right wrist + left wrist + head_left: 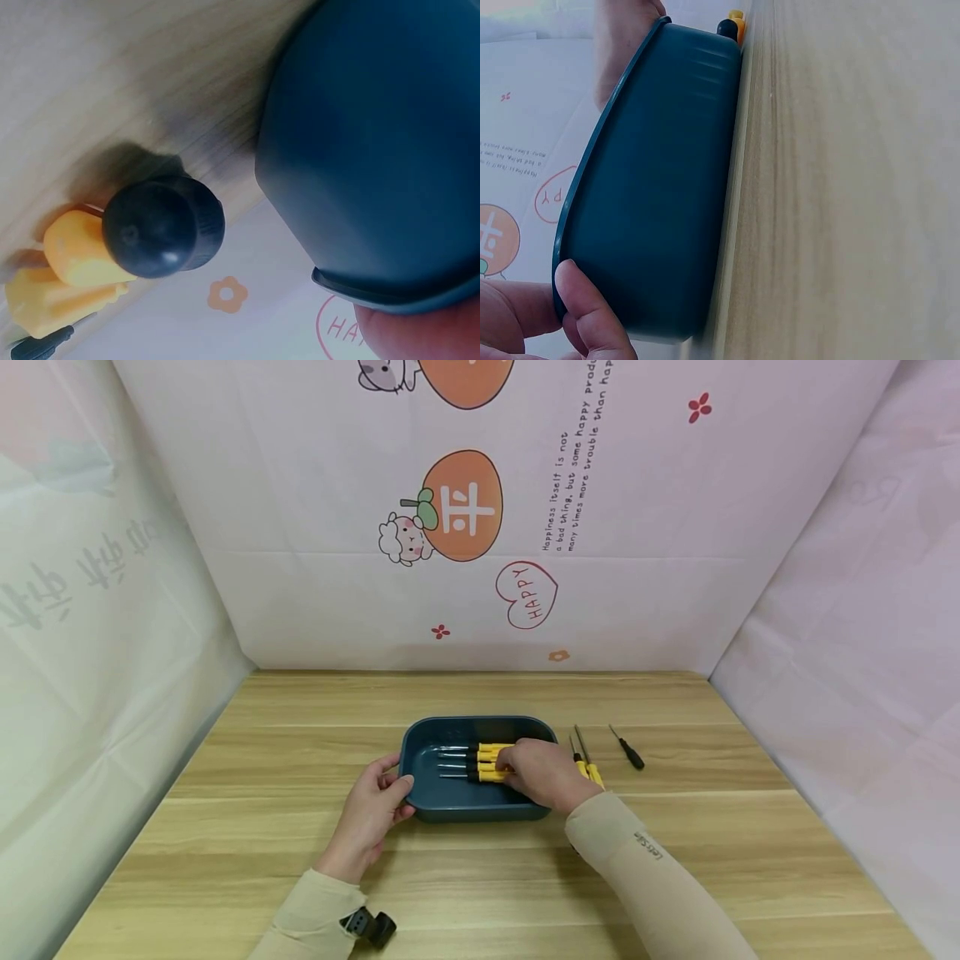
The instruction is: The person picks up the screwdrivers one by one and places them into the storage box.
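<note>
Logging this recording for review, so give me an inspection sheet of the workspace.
Surface: wood-grain tabletop.
Job's things: dark blue tray holding yellow-handled screwdrivers side by side; to its right, two loose yellow drivers, a slim black screwdriver and a rounded black handle end.
Clutter: nothing seen.
Left hand: holds the tray's left end.
Right hand: reaches into the tray, at the handles; grip unclear.
Cables: nothing seen.
Surroundings: white printed sheeting at back and sides.

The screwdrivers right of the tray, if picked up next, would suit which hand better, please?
Probably the right: the right hand reaches into the tray at the end nearer those screwdrivers. The left hand grips the tray's opposite end, with the whole tray between it and them.
</note>
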The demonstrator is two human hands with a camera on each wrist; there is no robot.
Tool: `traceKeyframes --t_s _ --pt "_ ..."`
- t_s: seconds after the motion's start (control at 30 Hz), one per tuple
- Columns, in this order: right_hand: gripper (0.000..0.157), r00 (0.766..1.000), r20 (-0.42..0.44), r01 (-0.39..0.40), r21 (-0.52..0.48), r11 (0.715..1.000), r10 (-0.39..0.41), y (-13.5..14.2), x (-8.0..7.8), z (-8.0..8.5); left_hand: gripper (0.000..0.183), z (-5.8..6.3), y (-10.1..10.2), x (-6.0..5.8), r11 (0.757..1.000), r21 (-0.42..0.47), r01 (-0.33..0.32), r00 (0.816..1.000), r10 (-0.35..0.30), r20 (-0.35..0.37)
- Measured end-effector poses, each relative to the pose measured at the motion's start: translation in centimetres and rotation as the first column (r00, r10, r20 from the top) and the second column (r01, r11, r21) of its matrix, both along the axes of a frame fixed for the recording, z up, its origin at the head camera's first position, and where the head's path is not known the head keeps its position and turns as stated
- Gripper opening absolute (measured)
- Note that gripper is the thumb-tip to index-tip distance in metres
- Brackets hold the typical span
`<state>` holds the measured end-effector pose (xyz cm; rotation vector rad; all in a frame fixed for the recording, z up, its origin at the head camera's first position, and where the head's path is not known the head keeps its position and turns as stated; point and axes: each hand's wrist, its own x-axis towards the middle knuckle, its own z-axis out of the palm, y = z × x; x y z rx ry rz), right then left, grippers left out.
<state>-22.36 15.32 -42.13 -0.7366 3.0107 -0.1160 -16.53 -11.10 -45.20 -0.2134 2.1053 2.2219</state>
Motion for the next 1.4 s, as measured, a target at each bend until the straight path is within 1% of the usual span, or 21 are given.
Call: traceKeyframes --t_s 0.33,0.67,1.4 --pt "0.018 1.0 -0.009 0.016 0.003 1.0 -0.016 -0.12 -0.14 -0.23 0.05 0.18 -0.06 0.14 1.0 0.004 0.005 1.0 -0.005 -0.006" --pt "0.016 0.998 -0.064 -0.005 -0.006 1.0 0.005 -0.1 -0.05 -0.16 0.048 -0.03 -0.05 -0.15 1.0 -0.001 -0.003 1.0 0.003 0.004" --pt "0.011 0.998 -0.06 -0.009 0.002 1.0 0.009 -0.2 -0.24 -0.33 0.047 -0.09 -0.08 -0.13 1.0 0.011 -0.009 1.0 0.009 0.005"
